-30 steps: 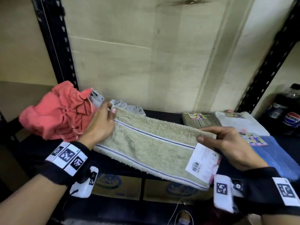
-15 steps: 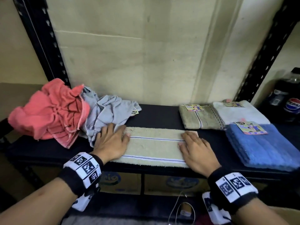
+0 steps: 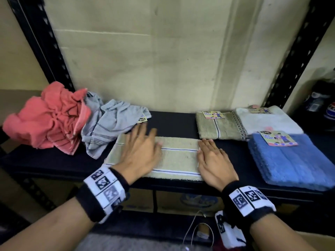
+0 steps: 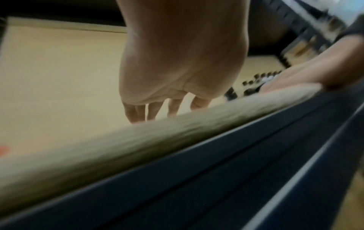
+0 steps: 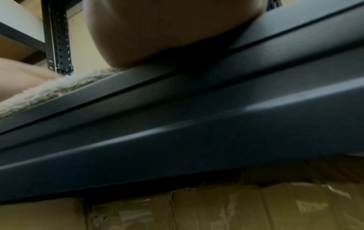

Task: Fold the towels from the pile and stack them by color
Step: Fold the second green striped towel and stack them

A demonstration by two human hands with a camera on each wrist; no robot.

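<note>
A beige towel with blue stripes lies folded flat at the front of the black shelf. My left hand rests on its left half, fingers straight and spread, blurred by motion. My right hand lies flat across its right edge. The left wrist view shows the towel's front edge under my left hand. In the right wrist view my right palm presses down at the towel's end. The unfolded pile sits at left: a crumpled pink towel and a grey towel.
At right lie folded stacks: a beige towel, a white towel behind, and a blue towel in front, each with a paper label. Black shelf uprights stand at both sides. Cardboard boxes sit below. A dark bottle stands far right.
The beige towel, held up and tilted a second ago, now lies flat and folded on the shelf. My left hand has slid right across it since half a second ago; the right hand stays put.
</note>
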